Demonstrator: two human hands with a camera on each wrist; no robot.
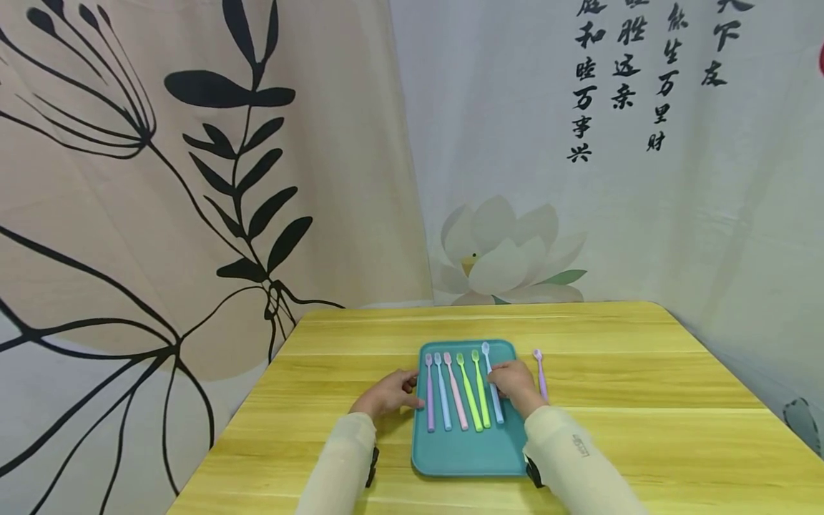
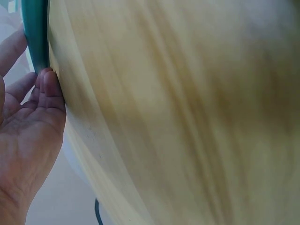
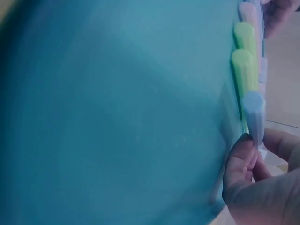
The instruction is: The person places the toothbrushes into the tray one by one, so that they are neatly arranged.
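A teal tray (image 1: 468,455) lies on the wooden table with several small toothbrushes in a row, heads pointing away from me. From left they run purple (image 1: 429,393), light blue (image 1: 443,391), pink (image 1: 456,392) and two green, the right one (image 1: 481,390) nearest my right hand. My right hand (image 1: 515,383) pinches another light blue toothbrush (image 3: 254,108) by its handle, over the row's right end. At the tray's left rim, my left hand (image 1: 388,393) touches the edge with relaxed fingers; its palm shows in the left wrist view.
Outside the tray on the right, a purple toothbrush (image 1: 540,372) lies on the wooden table (image 1: 644,400), partly hidden by my right hand and sleeve. Behind the table hangs a printed cloth (image 1: 360,179) with leaves, a lotus and writing.
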